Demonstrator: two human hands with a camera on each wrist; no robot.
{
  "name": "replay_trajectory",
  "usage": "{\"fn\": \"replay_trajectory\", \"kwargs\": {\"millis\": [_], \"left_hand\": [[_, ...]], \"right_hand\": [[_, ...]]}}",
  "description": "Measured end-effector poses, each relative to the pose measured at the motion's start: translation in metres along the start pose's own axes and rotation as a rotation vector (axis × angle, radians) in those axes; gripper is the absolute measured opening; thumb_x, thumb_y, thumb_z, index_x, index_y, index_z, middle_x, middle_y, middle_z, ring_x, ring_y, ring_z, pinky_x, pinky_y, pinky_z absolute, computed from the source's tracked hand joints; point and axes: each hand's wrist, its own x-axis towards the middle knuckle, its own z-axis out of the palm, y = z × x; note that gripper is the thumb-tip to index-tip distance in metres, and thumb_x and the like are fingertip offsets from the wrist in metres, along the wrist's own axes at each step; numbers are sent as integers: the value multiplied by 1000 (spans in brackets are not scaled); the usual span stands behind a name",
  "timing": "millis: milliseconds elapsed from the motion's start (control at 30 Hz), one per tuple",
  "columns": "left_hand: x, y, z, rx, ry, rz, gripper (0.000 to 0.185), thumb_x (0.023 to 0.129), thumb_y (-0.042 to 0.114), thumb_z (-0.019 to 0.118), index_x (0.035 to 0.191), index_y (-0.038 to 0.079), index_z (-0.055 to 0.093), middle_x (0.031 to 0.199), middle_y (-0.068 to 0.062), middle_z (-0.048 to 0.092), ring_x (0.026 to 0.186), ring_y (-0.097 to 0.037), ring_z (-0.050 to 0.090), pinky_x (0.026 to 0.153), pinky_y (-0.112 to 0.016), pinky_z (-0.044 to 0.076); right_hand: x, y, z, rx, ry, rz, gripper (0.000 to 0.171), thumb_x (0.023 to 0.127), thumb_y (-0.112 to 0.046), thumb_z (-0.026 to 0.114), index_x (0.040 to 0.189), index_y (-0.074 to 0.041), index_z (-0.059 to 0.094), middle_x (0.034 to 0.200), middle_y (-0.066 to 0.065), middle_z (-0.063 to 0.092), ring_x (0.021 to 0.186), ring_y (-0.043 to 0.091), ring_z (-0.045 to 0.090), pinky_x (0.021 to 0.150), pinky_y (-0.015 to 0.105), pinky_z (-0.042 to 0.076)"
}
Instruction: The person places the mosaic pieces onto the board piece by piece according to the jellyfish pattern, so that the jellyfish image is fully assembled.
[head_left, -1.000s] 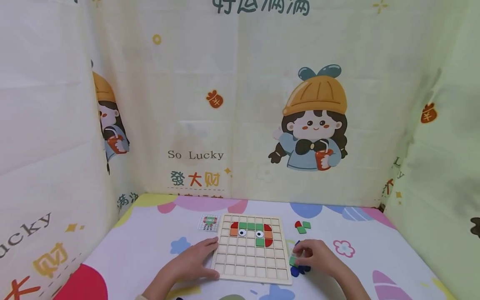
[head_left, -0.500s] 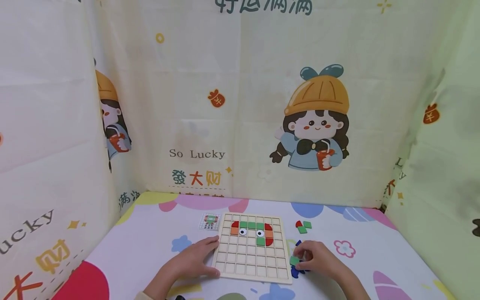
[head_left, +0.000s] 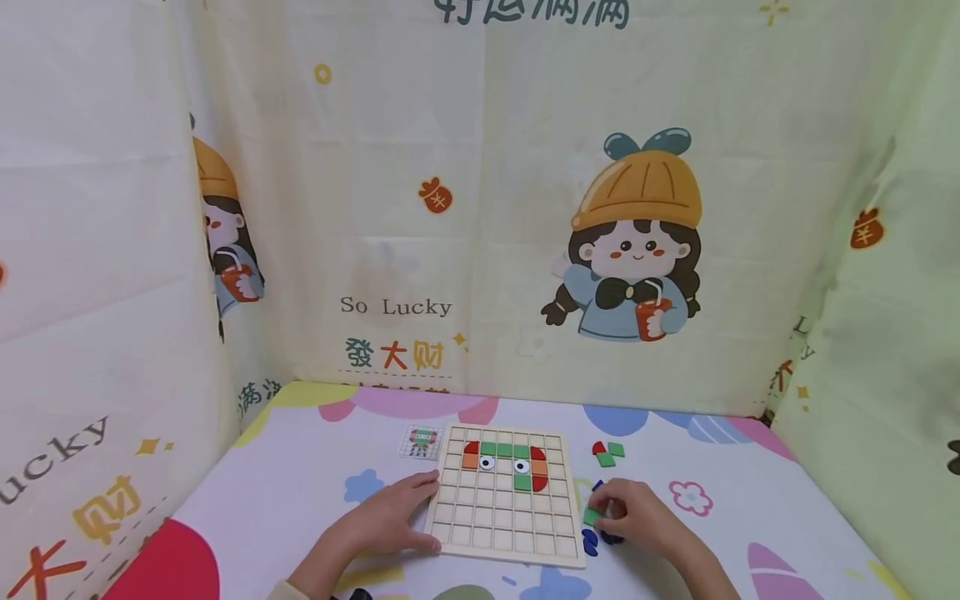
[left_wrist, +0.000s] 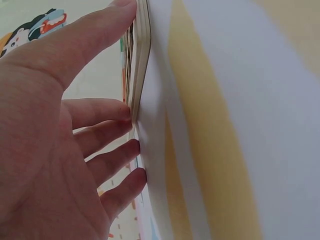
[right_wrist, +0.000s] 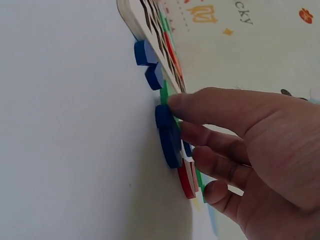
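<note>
Since 1.0 s ago, the right hand (head_left: 628, 518) has drawn slightly nearer the person, its green tile (head_left: 592, 517) shifting with it, while the left hand (head_left: 390, 523) has stayed put.

On the left, the left hand lies spread and relaxed on the counter (head_left: 262, 500), fingers (left_wrist: 107, 112) pressed straight against the left edge of the wooden grid board (head_left: 508, 496), steadying it. A small pattern card (head_left: 421, 442) lies just beyond the board's far-left corner. On the board, red, green and orange tiles and 2 eye pieces fill part of the upper rows.

Right of the board, the right hand pinches the green tile just off the board's near-right edge, over a cluster of blue pieces (right_wrist: 167, 132) and red ones. 2 loose tiles (head_left: 606, 453) lie farther back.

Judging by this, a tile is being picked; the next move likely calls for lifting it clear and carrying it left to an open cell.
</note>
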Motion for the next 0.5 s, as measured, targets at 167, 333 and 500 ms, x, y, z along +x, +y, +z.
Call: {"fn": "replay_trajectory", "kwargs": {"millis": [167, 333, 500], "left_hand": [[-1, 0, 0, -1, 0, 3, 90, 66, 64, 67, 138, 17, 42, 147, 2, 34, 134, -27, 34, 105, -50, 35], [0, -1, 0, 2, 9, 8, 90, 66, 63, 67, 138, 16, 41, 147, 2, 34, 134, -26, 34, 106, -48, 34], [0, -1, 2, -7, 14, 12, 90, 66, 63, 67, 138, 16, 41, 147, 2, 34, 134, -27, 34, 106, -49, 34]], "right_hand": [[1, 2, 1, -4, 21, 22, 20, 71, -29, 76, 88, -22, 69, 71, -5, 53, 64, 9, 46, 52, 20, 41], [3, 1, 1, -16, 13, 2, 25, 68, -35, 78, 87, -22, 68, 72, -4, 53, 63, 8, 45, 51, 19, 39], [4, -3, 2, -37, -2, -27, 21, 70, -27, 78, 87, -21, 67, 73, -6, 54, 63, 7, 46, 51, 18, 40]]}}
